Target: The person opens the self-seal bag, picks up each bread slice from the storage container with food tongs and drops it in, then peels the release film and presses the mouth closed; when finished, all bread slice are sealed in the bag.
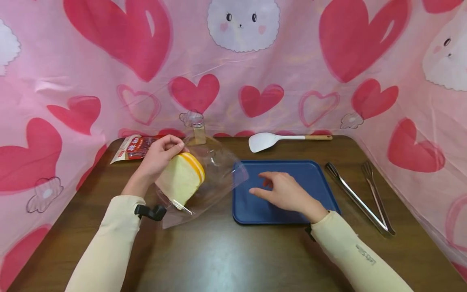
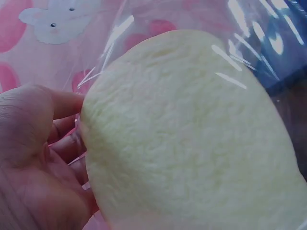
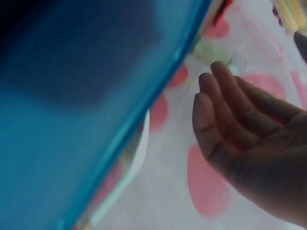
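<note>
My left hand (image 1: 162, 153) pinches a clear plastic bag (image 1: 219, 178) at the upper edge of the bread slices (image 1: 178, 178) inside it. Pale faces and orange-yellow crusts show through the film. In the left wrist view, the broad side of the front bread slice (image 2: 187, 129) fills most of the picture, with the thumb and fingers of that hand (image 2: 43, 153) at its edge. My right hand (image 1: 282, 190) holds nothing and hovers over the blue tray (image 1: 270, 217), its fingers loosely bent. Toward that hand, the bag's far end overlaps the tray's left rim in the head view.
A red and white packet (image 1: 133, 148) lies at the back left, near a small glass jar (image 1: 199, 132). Behind the tray rests a white spatula (image 1: 264, 142) with a wooden handle. Metal tongs (image 1: 365, 207) lie spread to the tray's right. A pink patterned cloth (image 1: 233, 93) surrounds the table.
</note>
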`<action>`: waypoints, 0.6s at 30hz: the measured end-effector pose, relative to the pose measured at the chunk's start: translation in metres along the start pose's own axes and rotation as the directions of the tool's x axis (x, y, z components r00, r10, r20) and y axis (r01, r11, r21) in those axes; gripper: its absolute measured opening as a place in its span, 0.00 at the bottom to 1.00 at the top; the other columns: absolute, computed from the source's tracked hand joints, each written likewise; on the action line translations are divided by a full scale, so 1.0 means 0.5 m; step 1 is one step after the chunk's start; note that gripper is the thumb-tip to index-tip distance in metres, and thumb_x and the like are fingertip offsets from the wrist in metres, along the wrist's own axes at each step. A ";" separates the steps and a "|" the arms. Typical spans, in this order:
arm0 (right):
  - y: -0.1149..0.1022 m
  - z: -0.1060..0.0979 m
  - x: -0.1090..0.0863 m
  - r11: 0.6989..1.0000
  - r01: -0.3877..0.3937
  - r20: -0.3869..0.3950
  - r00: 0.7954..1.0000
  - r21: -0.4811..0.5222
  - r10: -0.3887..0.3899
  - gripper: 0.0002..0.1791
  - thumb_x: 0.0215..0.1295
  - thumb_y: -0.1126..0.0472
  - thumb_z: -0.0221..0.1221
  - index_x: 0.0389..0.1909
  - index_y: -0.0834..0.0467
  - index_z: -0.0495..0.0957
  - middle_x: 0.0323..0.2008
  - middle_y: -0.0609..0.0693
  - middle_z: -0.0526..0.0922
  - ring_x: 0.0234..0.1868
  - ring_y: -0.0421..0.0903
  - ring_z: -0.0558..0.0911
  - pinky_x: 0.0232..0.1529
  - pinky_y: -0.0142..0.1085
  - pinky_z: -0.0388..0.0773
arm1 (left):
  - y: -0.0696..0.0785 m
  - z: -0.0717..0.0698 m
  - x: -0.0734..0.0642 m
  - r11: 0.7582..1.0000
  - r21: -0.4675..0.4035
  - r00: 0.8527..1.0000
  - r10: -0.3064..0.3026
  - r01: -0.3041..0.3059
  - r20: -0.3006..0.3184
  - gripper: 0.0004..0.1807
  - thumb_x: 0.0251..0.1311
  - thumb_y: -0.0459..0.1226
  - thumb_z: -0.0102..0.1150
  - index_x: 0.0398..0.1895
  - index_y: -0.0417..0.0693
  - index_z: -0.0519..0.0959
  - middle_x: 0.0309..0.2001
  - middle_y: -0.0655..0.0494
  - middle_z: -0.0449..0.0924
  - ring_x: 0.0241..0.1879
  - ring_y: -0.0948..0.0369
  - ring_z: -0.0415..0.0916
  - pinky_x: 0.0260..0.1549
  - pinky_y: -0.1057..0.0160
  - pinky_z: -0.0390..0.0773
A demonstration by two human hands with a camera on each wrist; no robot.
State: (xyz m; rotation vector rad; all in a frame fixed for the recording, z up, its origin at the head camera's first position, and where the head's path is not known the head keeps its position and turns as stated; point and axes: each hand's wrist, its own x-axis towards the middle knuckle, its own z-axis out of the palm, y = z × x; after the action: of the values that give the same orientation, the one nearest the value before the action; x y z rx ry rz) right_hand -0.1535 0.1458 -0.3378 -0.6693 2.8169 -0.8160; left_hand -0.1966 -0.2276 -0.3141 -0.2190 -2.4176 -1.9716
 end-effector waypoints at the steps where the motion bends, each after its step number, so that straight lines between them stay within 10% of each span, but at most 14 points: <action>1: -0.009 0.012 0.012 0.999 0.008 0.028 1.000 0.045 -0.010 0.37 0.68 0.39 0.68 0.67 0.62 0.79 0.45 0.50 0.89 0.42 0.43 0.83 0.42 0.40 0.83 | -0.002 0.004 -0.004 0.999 -0.047 1.000 0.001 -0.002 -0.024 0.03 0.78 0.33 0.55 0.43 0.45 0.78 0.32 0.70 0.88 0.37 0.72 0.85 0.44 0.76 0.82; 6: -0.050 0.055 0.058 0.967 0.075 0.051 0.995 0.243 -0.090 0.29 0.69 0.42 0.68 0.62 0.56 0.84 0.43 0.43 0.90 0.44 0.38 0.85 0.46 0.37 0.83 | -0.009 0.028 -0.022 0.977 -0.215 0.990 -0.018 -0.012 -0.140 0.07 0.78 0.33 0.55 0.39 0.53 0.79 0.32 0.67 0.89 0.37 0.71 0.87 0.41 0.74 0.84; 18: -0.096 0.023 0.106 0.917 0.172 -0.266 0.961 0.359 -0.076 0.10 0.73 0.59 0.66 0.46 0.60 0.91 0.36 0.51 0.92 0.37 0.45 0.89 0.39 0.38 0.84 | 0.027 0.046 -0.070 0.898 -0.430 0.937 -0.066 -0.095 -0.344 0.02 0.74 0.33 0.62 0.40 0.46 0.82 0.35 0.61 0.89 0.39 0.65 0.86 0.44 0.70 0.86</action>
State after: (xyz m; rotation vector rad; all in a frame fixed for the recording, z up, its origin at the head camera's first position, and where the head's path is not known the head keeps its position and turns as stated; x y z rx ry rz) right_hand -0.1797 0.0804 -0.3221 -0.7306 2.7124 -1.5179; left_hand -0.1587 -0.2060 -0.3089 0.1094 -1.7289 -2.2937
